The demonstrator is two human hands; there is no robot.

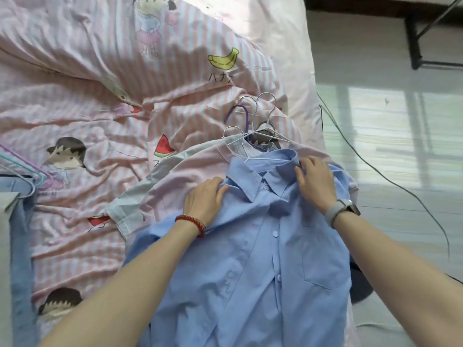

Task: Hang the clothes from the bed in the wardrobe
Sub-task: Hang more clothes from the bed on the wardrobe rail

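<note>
A blue shirt [263,246] is spread on the bed [87,108] at lower centre, atop other hangered clothes. Its left shoulder is gripped by the left hand [204,199]; its collar is pinched by the right hand [314,181]. 2 hangers [27,176] lie at the left edge.

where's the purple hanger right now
In the head view the purple hanger lies on the bed right of centre, its hook among the white wire hangers, just above the blue shirt collar and below the banana print.
</note>
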